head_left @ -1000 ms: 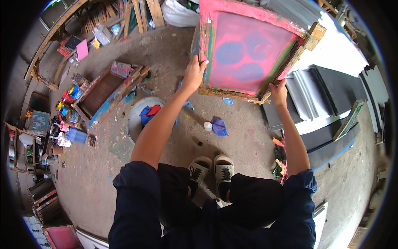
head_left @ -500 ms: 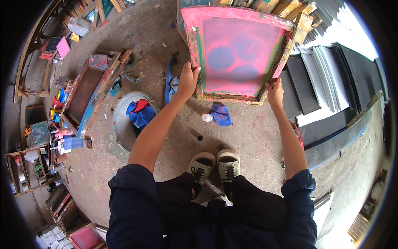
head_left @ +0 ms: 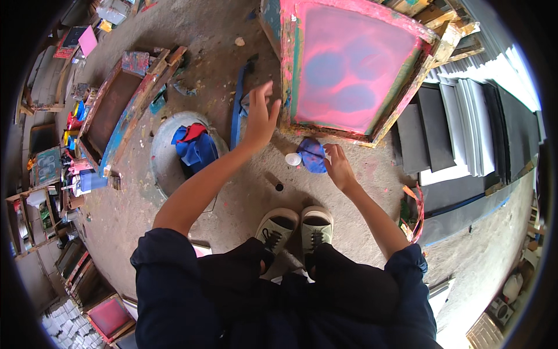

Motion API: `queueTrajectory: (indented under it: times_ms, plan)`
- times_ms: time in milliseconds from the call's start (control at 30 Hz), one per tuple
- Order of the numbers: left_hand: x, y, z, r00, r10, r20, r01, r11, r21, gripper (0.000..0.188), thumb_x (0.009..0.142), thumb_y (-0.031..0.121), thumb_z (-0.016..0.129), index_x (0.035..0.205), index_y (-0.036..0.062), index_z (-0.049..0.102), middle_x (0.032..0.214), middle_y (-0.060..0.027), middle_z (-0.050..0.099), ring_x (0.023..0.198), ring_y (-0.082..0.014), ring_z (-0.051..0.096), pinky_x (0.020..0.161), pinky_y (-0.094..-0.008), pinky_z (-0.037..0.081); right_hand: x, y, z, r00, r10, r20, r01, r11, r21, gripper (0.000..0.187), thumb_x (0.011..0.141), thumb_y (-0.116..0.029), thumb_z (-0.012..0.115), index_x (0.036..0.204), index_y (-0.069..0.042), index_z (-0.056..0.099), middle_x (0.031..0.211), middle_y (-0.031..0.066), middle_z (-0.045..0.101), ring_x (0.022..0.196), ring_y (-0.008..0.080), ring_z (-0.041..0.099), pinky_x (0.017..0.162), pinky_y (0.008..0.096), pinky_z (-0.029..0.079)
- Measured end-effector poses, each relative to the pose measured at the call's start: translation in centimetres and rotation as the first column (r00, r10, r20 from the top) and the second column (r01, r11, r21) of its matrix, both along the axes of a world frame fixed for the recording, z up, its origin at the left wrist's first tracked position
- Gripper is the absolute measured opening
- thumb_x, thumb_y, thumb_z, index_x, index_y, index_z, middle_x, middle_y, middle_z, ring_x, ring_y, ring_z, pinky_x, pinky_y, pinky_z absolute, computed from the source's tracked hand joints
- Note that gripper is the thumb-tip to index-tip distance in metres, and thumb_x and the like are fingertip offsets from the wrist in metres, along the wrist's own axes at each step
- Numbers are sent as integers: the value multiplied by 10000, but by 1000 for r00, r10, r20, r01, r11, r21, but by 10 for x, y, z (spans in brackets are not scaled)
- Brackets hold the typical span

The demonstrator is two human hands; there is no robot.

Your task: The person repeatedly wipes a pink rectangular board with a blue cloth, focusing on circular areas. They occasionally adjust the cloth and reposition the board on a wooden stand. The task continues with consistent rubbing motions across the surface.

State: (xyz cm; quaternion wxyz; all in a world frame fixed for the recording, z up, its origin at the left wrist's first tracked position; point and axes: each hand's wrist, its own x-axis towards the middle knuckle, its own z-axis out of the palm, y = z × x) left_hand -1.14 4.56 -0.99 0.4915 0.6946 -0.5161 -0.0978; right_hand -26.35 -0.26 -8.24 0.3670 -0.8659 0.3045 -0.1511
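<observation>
A silk-screen frame (head_left: 354,70) with pink-stained mesh and blurred bluish round shapes stands tilted at the top, leaning against stacked wooden frames. Beside its lower left edge is my left hand (head_left: 261,122), fingers spread, with nothing in it. Below the frame's bottom edge, my right hand (head_left: 341,168) is also empty, its fingers loosely apart. Its fingertips overlap the edge of a crumpled blue cloth (head_left: 313,156) on the floor; I cannot tell whether they touch it. A small white round lid or cup (head_left: 293,159) lies against the cloth's left side.
A round grey tub (head_left: 165,151) holding blue and red rags stands at left, near another wooden screen frame (head_left: 110,113). Black and white sheets (head_left: 465,122) are stacked at right, with red strips (head_left: 415,212) nearby. A short dark tube (head_left: 278,185) lies before my shoes.
Both hands have let go of the screen frame, which now leans on the stack. My right hand has come down and left toward the blue cloth; my left hand's fingers have opened.
</observation>
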Motion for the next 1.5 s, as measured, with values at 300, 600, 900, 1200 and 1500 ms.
queueTrajectory:
  times_ms: [300, 600, 900, 1200, 1500]
  plan:
    - [-30, 97, -14, 980, -187, -69, 199, 939, 282, 370, 883, 54, 532, 1234, 23, 417, 1112, -160, 442, 1027, -290, 495, 849, -359, 450, 20, -8, -17, 998, -61, -2, 60, 986, -153, 367, 799, 11, 516, 1151, -73, 457, 1061, 117, 581, 1020, 312, 532, 810, 410, 461]
    - [-34, 75, -9, 977, -193, -96, 209, 957, 202, 333, 879, 71, 548, 1198, 51, 454, 1113, -142, 454, 1049, -288, 488, 857, -353, 447, 24, 3, 0, 985, -139, 102, 138, 990, 17, 457, 741, 60, 591, 1159, -76, 466, 910, 93, 557, 911, 254, 569, 801, 381, 474]
    - [-54, 23, 56, 804, -564, -187, 592, 788, 170, 357, 833, 97, 637, 1168, 42, 527, 1208, -94, 511, 1058, -180, 531, 852, -304, 464, 8, 13, 115, 855, -399, 332, 154, 806, 571, 445, 795, 88, 596, 1178, -70, 433, 922, 35, 505, 893, 110, 559, 806, 258, 503]
    - [-76, 22, 72, 707, -492, -507, 591, 805, 43, 179, 792, 22, 672, 947, 10, 583, 826, -50, 639, 785, -124, 628, 726, -272, 518, -3, 17, 139, 780, -492, 387, 33, 649, 760, 518, 787, 102, 587, 1237, -72, 399, 1023, 40, 475, 934, 138, 538, 796, 246, 465]
    - [-74, 24, 47, 704, -456, -545, 559, 829, 28, 111, 788, 13, 677, 838, -9, 580, 805, -36, 625, 763, -95, 609, 690, -261, 527, -8, 11, 148, 855, -406, 324, 96, 737, 669, 700, 742, 141, 601, 1349, -94, 344, 1027, 43, 449, 889, 128, 530, 790, 246, 478]
